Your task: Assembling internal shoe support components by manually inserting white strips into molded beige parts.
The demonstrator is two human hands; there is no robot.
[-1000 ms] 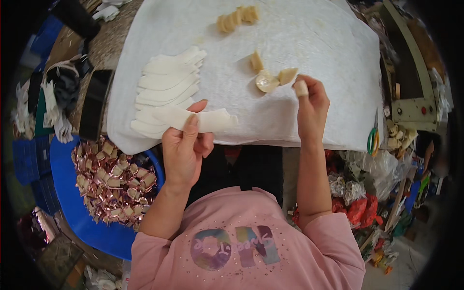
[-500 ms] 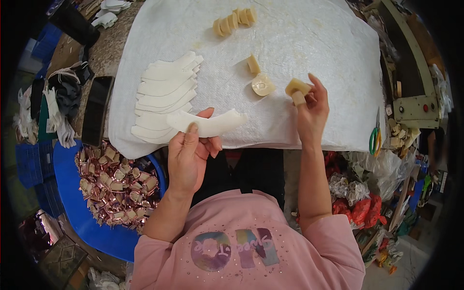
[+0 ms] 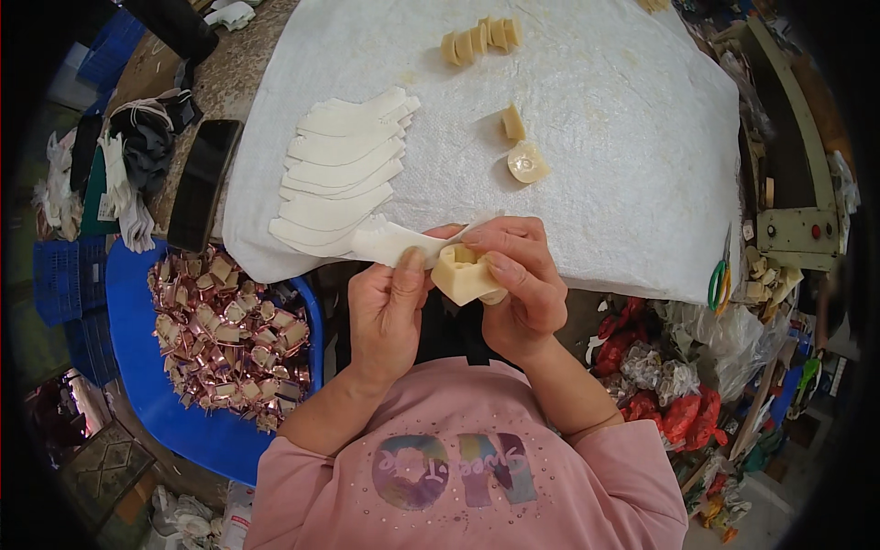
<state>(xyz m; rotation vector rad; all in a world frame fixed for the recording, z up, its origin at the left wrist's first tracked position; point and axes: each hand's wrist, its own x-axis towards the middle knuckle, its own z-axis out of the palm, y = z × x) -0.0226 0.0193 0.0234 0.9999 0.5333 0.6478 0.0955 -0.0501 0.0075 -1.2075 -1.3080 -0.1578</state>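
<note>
One white strip point(image 3: 389, 241): was up in my hands, by the near edge of the white sheet point(image 3: 632, 165); its left end overlapped the strip stack in view, couldn't tell if touching.
Left hand point(image 3: 390, 307): pinched the strip, thumb on the facing side, fingers behind.
Right hand point(image 3: 524, 293): gripped the hollow block point(image 3: 461, 278), fingers closed on its right side.
Hollow block: cream, pointed toward me, cavity facing up; sat between both hands, in front of my waist.
Strip on block: ran to the block's far side, a pale flap stuck up by my right fingers; couldn't tell if stuck on.
Strip stack point(image 3: 344, 174): white curved strips, overlapped like shingles, lay on the sheet's left part.
Beige row point(image 3: 481, 40): small pieces side by side near the far edge of the sheet.
Loose pieces: wedge-like one point(image 3: 513, 122) and rounded shiny-topped one point(image 3: 528, 163), just beside each other, mid-sheet.
Phone point(image 3: 203, 183): dark, lay left of the sheet.
Blue basin point(image 3: 197, 445): low at my left, heaped with pink metallic pieces point(image 3: 234, 335).
Scissors point(image 3: 716, 284): green and orange handles, hung at the sheet's right edge.
Red bags point(image 3: 678, 412): lower right, crumpled, near clear plastic point(image 3: 733, 344).
Shirt point(image 3: 568, 477): pink, mine, bottom of view.
</note>
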